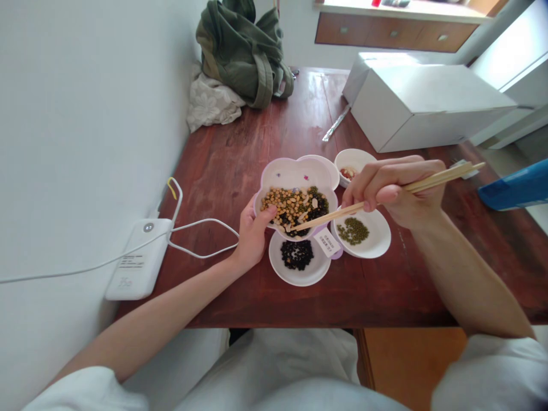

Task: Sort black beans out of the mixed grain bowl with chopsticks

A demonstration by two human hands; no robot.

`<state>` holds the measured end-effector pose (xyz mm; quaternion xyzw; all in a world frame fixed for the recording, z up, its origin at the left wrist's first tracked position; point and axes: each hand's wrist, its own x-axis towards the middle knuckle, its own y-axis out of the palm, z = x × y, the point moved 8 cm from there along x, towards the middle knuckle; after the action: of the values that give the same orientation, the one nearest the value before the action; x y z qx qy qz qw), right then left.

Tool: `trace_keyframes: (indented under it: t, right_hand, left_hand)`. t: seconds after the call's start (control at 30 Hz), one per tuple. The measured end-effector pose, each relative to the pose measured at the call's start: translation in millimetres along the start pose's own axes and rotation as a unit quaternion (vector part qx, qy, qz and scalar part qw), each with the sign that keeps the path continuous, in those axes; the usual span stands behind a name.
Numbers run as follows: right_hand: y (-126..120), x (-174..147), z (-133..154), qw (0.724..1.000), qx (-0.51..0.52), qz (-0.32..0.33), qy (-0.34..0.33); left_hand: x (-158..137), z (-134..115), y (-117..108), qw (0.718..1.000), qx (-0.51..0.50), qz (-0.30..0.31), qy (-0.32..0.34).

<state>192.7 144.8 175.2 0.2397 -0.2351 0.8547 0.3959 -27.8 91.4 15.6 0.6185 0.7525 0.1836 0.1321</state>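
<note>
My left hand grips the left rim of a flower-shaped bowl, thumb inside, tilting it toward me. Mixed yellow, green and black beans with pale peanut-like pieces fill its lower part. My right hand is closed around wooden chopsticks, their tips among the beans. Just below the bowl sits a white dish of black beans. To its right, another white dish holds small green beans. Behind are a white bowl with reddish pieces and a partly hidden white dish.
A white power bank with a cable lies at the left by the wall. A green bag rests on patterned cloth at the back left. A large white box stands back right; a blue package is at the right edge.
</note>
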Motion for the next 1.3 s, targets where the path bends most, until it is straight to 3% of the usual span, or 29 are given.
trace_keyframes:
  t: [0.17, 0.3, 0.57, 0.83, 1.1, 1.3]
  right_hand:
    - [11.2, -1.3, 1.6, 0.999, -0.017, 0.032, -0.025]
    - [13.7, -1.3, 4.3, 0.999, 0.001, 0.02, -0.047]
    - [11.0, -2.9, 8.4, 0.999, 0.017, 0.021, -0.029]
    - [-3.2, -1.5, 21.8, 0.998, -0.007, -0.028, -0.052]
    - [17.1, 0.8, 12.6, 0.998, -0.025, 0.049, -0.041]
    - [3.1, -2.8, 8.8, 1.0, -0.026, 0.011, -0.002]
  left_hand:
    - [0.9, -0.4, 0.2, 1.0, 0.004, -0.005, 0.001]
    - [1.4, -1.0, 1.3, 1.0, -0.001, -0.001, 0.005]
    - [1.6, 0.2, -1.4, 1.0, 0.009, -0.002, 0.002]
    - [1.2, -0.7, -3.5, 1.0, 0.015, -0.003, 0.002]
    - [0.5, -2.2, 1.7, 1.0, 0.022, -0.004, 0.003]
    - [1.1, 0.5, -0.7, 1.0, 0.017, -0.006, -0.005]
